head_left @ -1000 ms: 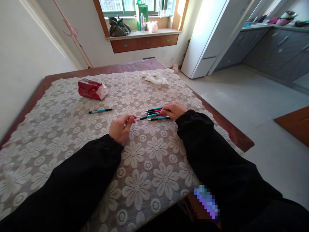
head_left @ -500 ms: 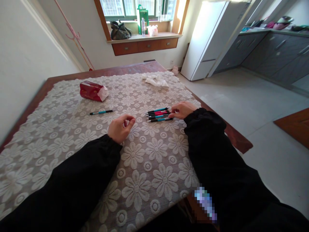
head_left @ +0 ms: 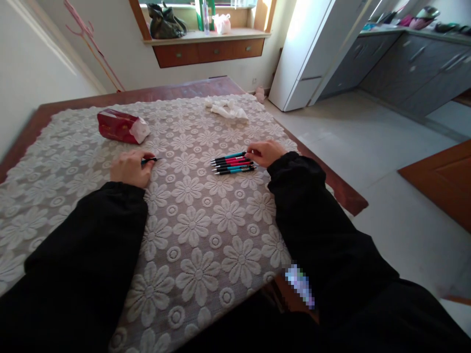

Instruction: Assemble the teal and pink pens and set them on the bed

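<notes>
On the lace tablecloth (head_left: 198, 225), my left hand (head_left: 131, 167) is closed around a blue-and-black pen (head_left: 148, 160). Its thin tip pokes out to the right, and the fingers hide most of the barrel. To the right lies a row of several pens (head_left: 232, 163), side by side, blue-and-black and red-and-black, with their metal tips pointing left. The curled fingers of my right hand (head_left: 265, 152) pinch at the right-hand ends of this row. Which pens they press on is partly hidden.
A red tissue pack (head_left: 117, 126) lies beyond my left hand. A crumpled white plastic bag (head_left: 228, 112) rests near the table's far side. The wooden table edge (head_left: 342, 196) runs along the right. A white fridge (head_left: 300, 54) stands behind.
My left hand has moved left and away from me, from the bare cloth to the lone pen, and has closed on it. My right hand stays at the row. The view has shifted slightly.
</notes>
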